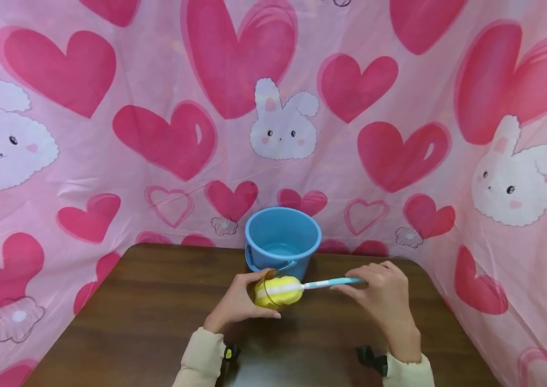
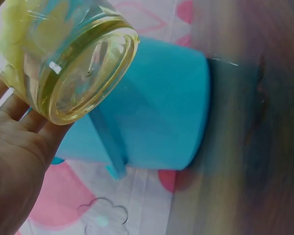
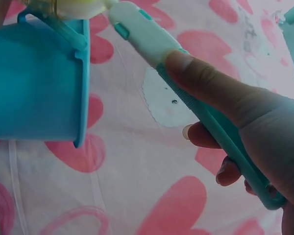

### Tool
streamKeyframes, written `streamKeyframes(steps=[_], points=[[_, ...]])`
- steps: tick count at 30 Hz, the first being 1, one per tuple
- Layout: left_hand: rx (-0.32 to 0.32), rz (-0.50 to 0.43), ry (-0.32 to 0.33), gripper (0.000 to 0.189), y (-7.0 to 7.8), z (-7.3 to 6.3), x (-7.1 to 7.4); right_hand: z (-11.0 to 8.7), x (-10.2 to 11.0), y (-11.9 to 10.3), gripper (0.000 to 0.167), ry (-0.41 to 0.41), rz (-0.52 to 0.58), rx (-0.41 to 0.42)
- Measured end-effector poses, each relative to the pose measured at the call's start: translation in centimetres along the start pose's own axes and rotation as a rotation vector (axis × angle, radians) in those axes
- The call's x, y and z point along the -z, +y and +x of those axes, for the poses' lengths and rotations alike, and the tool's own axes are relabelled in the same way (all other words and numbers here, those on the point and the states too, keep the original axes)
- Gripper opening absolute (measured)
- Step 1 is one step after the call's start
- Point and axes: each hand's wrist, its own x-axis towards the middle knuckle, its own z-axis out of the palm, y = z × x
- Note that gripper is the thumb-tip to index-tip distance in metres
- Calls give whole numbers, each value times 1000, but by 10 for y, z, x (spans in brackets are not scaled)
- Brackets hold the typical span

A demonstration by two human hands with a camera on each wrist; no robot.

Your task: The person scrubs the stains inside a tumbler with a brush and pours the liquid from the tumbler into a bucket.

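Observation:
My left hand (image 1: 236, 302) holds a transparent amber glass cup (image 2: 90, 81) on its side, base toward the left wrist camera and mouth to the right. The thumb and fingers lie around its wall. A sponge cup brush (image 1: 292, 289) with a yellow and white head reaches into the mouth, part of the sponge still outside. My right hand (image 1: 383, 293) grips the brush by its teal and white handle (image 3: 213, 120), thumb along the top and fingers curled beneath. Both hands are raised above the table, in front of the blue bucket (image 1: 305, 264).
The bucket stands at the back middle of the dark wooden table (image 1: 167, 306), its handle hanging down at the front. What looks like water shows at its bottom. A pink cloth (image 1: 336, 140) with hearts and rabbits encloses the back and sides.

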Motion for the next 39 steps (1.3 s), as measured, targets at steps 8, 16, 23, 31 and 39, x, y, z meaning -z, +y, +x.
streamKeyframes(steps=[8, 16, 23, 31, 39], points=[[-17, 1, 6, 84, 2, -3, 7, 0, -2, -4, 66, -22, -12, 26], [-24, -10, -7, 84, 4, -1, 2, 2, -3, -13, 71, -60, 7, 8], [-29, -26, 20, 84, 8, -1, 5, 4, 4, -16, 65, 16, -25, -16], [-32, -44, 1, 86, 9, 2, 5, 1, 13, -9, 71, 14, -40, -85], [-27, -52, 0, 83, 7, 0, 5, -1, 14, -7, 68, 39, -27, -86]])
